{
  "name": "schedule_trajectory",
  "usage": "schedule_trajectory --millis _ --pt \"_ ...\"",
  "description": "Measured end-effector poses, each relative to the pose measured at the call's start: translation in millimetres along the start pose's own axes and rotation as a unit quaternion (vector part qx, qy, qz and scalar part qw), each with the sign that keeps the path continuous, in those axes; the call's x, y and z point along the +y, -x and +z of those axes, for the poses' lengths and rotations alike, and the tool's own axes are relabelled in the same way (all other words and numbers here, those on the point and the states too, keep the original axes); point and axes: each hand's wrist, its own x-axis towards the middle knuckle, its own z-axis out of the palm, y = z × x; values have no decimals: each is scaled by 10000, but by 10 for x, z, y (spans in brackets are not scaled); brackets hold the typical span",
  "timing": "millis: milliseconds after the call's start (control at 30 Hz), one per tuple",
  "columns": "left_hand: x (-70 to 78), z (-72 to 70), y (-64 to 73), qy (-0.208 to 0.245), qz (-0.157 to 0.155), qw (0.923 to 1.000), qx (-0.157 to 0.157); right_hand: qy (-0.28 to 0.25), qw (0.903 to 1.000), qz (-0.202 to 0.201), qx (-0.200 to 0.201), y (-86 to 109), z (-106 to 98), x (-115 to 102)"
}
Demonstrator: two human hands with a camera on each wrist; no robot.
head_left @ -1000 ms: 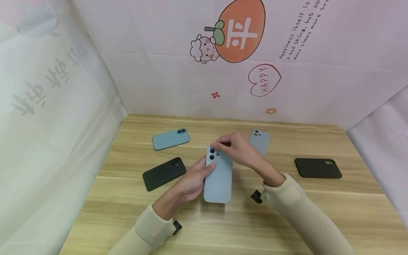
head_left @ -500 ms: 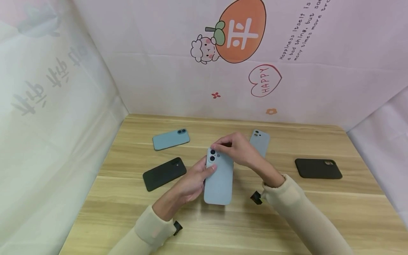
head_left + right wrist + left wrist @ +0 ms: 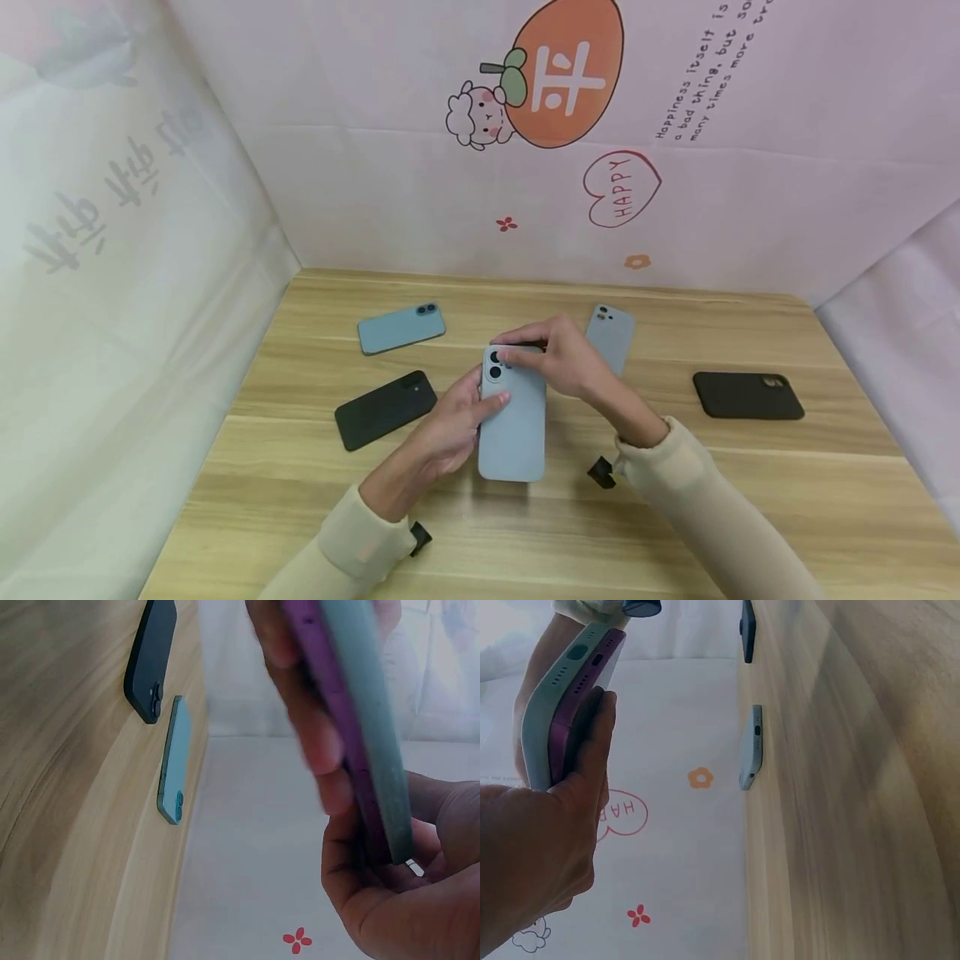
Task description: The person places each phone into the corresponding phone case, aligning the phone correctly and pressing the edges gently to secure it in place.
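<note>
We've got the pale blue rectangular phone case [image 3: 512, 442] mid-frame in the head view, above the desk [image 3: 525, 542], long axis near vertical, lens end up. Purple-edged phone [image 3: 560, 735] flush behind it, edge exposed. Left hand [image 3: 450, 421] grips the left side; right hand [image 3: 561, 358] pinches the top, nearer the lenses.

"The head view?"
"High, looking forward and down at the pale wood-grain table [image 3: 525, 550]."
"Wrist views?"
"Close, turned sideways, facing the white printed fabric wall [image 3: 682, 862]; both catch the pale-blue rectangular phone case [image 3: 540, 724]."
</note>
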Motion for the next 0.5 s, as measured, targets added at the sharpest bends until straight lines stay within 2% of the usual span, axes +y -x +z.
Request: schedule_trajectory --millis 167,500 --pt "-15 1 -1 -67 -17 10000 32 22 10000 14 -45 16 -8 38" --pt "-20 15 2 -138 91 9996 216 73 9981 560 259 68 -81 124"
